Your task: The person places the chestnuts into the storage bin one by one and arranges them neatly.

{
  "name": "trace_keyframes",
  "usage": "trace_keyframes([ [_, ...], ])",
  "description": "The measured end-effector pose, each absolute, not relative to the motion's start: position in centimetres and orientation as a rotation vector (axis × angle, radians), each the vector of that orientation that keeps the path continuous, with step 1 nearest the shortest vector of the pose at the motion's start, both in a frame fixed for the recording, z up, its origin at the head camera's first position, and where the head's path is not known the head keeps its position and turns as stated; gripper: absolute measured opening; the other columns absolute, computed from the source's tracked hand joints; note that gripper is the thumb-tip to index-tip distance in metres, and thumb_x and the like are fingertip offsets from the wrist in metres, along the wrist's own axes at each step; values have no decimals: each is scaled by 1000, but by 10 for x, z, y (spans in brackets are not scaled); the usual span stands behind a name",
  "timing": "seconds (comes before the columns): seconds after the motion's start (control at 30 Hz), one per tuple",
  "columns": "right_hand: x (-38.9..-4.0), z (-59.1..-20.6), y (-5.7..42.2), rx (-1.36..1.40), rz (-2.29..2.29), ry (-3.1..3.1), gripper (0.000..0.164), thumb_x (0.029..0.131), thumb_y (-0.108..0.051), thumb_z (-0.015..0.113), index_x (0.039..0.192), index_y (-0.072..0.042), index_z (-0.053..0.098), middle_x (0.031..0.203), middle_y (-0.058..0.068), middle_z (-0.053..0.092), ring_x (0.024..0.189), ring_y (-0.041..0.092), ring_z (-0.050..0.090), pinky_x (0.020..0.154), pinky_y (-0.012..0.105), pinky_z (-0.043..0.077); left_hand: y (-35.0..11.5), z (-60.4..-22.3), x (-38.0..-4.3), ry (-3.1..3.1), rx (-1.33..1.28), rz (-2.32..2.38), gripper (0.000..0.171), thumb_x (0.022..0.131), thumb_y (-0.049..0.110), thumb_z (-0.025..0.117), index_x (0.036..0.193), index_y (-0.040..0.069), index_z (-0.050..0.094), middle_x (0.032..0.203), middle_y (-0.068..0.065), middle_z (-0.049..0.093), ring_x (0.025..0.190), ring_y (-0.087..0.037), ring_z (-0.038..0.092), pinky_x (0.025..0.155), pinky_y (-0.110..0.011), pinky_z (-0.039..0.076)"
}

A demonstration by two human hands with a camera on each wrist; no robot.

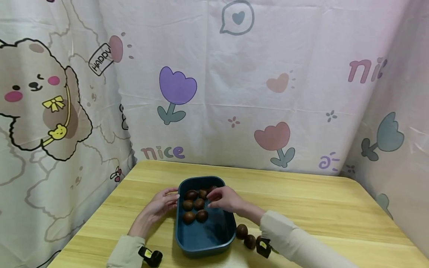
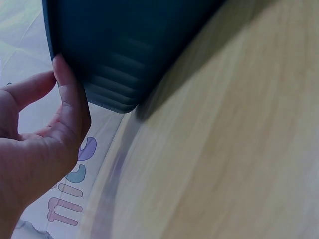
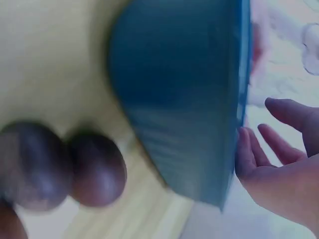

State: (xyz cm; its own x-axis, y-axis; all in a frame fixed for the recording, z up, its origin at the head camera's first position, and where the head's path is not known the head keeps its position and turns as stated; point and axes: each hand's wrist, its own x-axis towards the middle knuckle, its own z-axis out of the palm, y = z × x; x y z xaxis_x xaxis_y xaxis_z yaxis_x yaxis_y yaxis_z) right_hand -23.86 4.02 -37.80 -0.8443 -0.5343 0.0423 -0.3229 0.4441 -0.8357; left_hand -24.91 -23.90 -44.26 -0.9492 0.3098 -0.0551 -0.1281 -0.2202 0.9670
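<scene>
A dark blue plastic box (image 1: pixel 204 250) sits on the table with several brown-purple round fruits (image 1: pixel 199 204), like passion fruits, grouped in its far half. My left hand (image 1: pixel 162 204) holds the box's left wall. In the left wrist view its thumb is at the rim and its fingers (image 2: pixel 70 94) lie along the outer wall. Over the box's right side reaches my right hand (image 1: pixel 226 199), with a gap between thumb and fingers. A fruit (image 1: pixel 212 189) at the far right corner is partly hidden by those fingers. Nothing held shows in the right wrist view.
Outside the box's near right side, several more fruits (image 1: pixel 249 242) lie on the wooden table (image 1: pixel 301 201), close under the right forearm. A printed cloth (image 1: pixel 221 141) hangs behind the table. Small black cameras (image 1: pixel 151 257) are worn on both wrists.
</scene>
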Motion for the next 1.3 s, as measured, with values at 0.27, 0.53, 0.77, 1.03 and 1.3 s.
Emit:
trace_keyframes([
  [0.27, -243, -374, 83, -724, -1459, 2398, 22, 87, -9, 71, 105, 4, 68, 94, 6, 68, 84, 15, 61, 78, 30, 52, -241, -441, -248, 1758, 208, 2249, 41, 99, 3, 50, 132, -13, 32, 91, -4, 66, 78, -9, 62, 70, -22, 52],
  [0.53, -233, -380, 119, -701, -1427, 2363, 22, 85, -9, 71, 102, 5, 66, 91, 6, 65, 82, 17, 57, 73, 29, 49, -240, -440, -249, 1755, 199, 2255, 39, 98, 2, 51, 130, -12, 35, 90, -3, 65, 73, -7, 61, 69, -22, 52],
  [0.77, -223, -396, 149, -684, -1400, 2334, 24, 83, -5, 72, 102, 8, 64, 95, 15, 64, 85, 20, 55, 74, 27, 47, -240, -440, -250, 1759, 184, 2250, 41, 99, 3, 52, 132, -12, 34, 92, -4, 65, 73, -7, 61, 69, -22, 52],
  [1.03, -208, -409, 189, -697, -1404, 2263, 23, 83, -5, 72, 103, 5, 65, 99, 14, 64, 91, 23, 58, 78, 25, 48, -238, -439, -250, 1756, 164, 2251, 39, 99, 3, 52, 131, -10, 35, 91, -4, 65, 73, -8, 61, 69, -22, 52],
  [1.3, -195, -422, 224, -721, -1400, 2172, 32, 77, 0, 72, 108, 3, 65, 105, 17, 64, 93, 27, 60, 79, 26, 50, -238, -441, -250, 1753, 170, 2249, 37, 98, 2, 52, 130, -10, 36, 91, -4, 65, 73, -8, 61, 69, -22, 52],
])
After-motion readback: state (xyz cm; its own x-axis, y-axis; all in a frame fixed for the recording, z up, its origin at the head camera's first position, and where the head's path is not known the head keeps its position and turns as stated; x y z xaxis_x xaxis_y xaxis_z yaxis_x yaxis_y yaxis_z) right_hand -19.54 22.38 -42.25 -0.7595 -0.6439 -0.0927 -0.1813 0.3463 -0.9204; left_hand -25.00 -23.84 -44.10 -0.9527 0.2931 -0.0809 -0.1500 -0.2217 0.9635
